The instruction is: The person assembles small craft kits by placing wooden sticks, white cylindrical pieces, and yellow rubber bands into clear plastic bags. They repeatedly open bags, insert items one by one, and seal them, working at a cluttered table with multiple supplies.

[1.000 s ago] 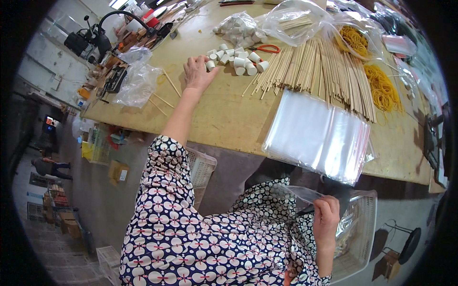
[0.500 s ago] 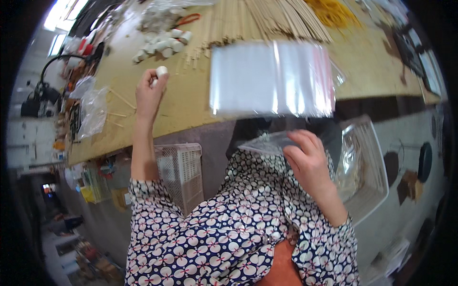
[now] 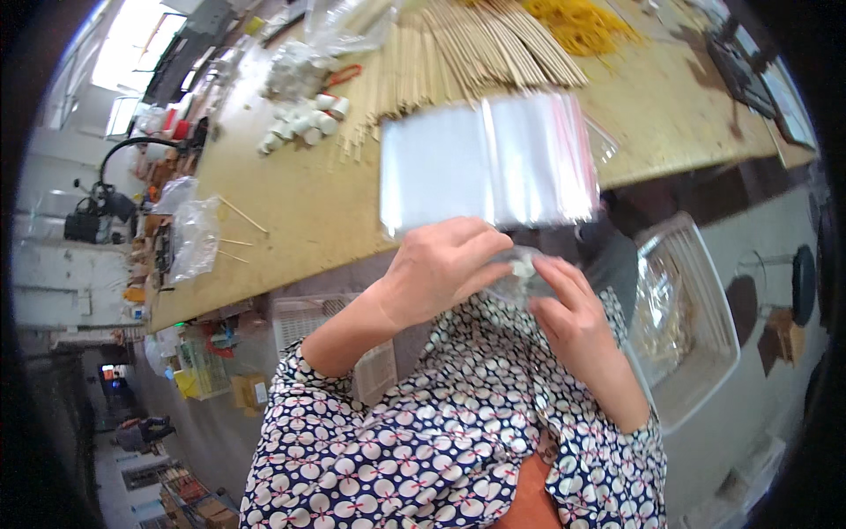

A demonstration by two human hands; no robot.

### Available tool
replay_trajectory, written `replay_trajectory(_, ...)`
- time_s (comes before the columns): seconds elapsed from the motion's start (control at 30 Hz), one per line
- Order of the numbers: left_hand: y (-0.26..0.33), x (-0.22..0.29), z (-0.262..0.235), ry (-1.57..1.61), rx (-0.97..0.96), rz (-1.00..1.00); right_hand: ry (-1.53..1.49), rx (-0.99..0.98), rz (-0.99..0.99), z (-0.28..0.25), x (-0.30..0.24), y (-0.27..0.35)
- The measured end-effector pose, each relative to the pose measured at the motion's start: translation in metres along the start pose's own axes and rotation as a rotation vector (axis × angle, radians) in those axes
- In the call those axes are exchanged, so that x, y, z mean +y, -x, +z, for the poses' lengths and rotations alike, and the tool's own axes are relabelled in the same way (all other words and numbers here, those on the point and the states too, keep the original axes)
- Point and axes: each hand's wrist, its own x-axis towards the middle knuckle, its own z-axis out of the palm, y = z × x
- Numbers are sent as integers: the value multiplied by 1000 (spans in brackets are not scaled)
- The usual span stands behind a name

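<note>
In front of my lap, my right hand [image 3: 571, 313] pinches a small clear plastic bag [image 3: 502, 286]. My left hand [image 3: 441, 269] meets it from the other side, fingers bent together and fingertips at the bag's edge. Between the two sets of fingertips shows a small white cylindrical piece [image 3: 523, 267], seemingly within the bag; the left fingertips partly hide the contact. Just beyond my hands a stack of flat clear plastic bags [image 3: 441, 167] lies at the table's near edge. More white cylindrical pieces [image 3: 308, 122] are heaped on the table, left of the stack.
Thin wooden sticks [image 3: 476, 48] lie in a wide bundle behind the stack, with yellow bands [image 3: 586, 25] beside them. A white plastic basket [image 3: 718, 339] holding filled clear bags stands at my right. Another crate [image 3: 291, 319] is under the left forearm. Loose sticks [image 3: 242, 214] lie at the table's left.
My left hand has come from over the table, where it held white pieces, right and down to the bag. The right hand stays near its place with the bag.
</note>
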Motion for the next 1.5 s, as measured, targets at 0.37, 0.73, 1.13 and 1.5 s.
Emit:
replay_trajectory(0.37, -68, -249, -85, -544, 74, -719, 0, -45, 151, 7, 12, 35)
replay_trajectory(0.73, -70, -271, -110, -56, 25, -1009, 77, -47, 138, 8, 10, 28)
replay_trajectory(1.13, -8, -189, -108, 565, 520, -842, 135, -84, 129, 3, 5, 15)
replay_trajectory(1.5, 14, 9, 33, 526, 234, -327, 83, -34, 80, -11, -4, -6)
